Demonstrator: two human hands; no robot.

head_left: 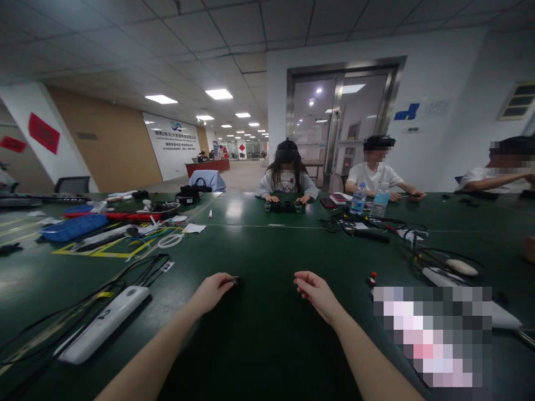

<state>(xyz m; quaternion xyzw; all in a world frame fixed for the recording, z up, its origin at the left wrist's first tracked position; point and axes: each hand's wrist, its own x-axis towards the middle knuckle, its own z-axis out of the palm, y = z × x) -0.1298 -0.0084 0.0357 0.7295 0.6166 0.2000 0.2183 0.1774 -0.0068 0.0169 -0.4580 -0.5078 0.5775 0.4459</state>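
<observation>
My left hand [218,287] is over the dark green table [259,340], left of the middle, its fingers closed round a small dark object [236,280] that pokes out past the fingertips. What the object is cannot be made out. To the right, my right hand [311,288] hovers above the table with its fingers bent and somewhat apart, and nothing shows between them. The two hands do not touch. A small red and black item [372,278] lies right of my right hand.
A white power strip [109,323] with black cables lies left. Farther off are a blue tray [75,227], loose wires and water bottles [380,200]. Right are cables, a white mouse [461,267] and a pixelated area. Across the table sit several people, one with hands on dark items [286,206].
</observation>
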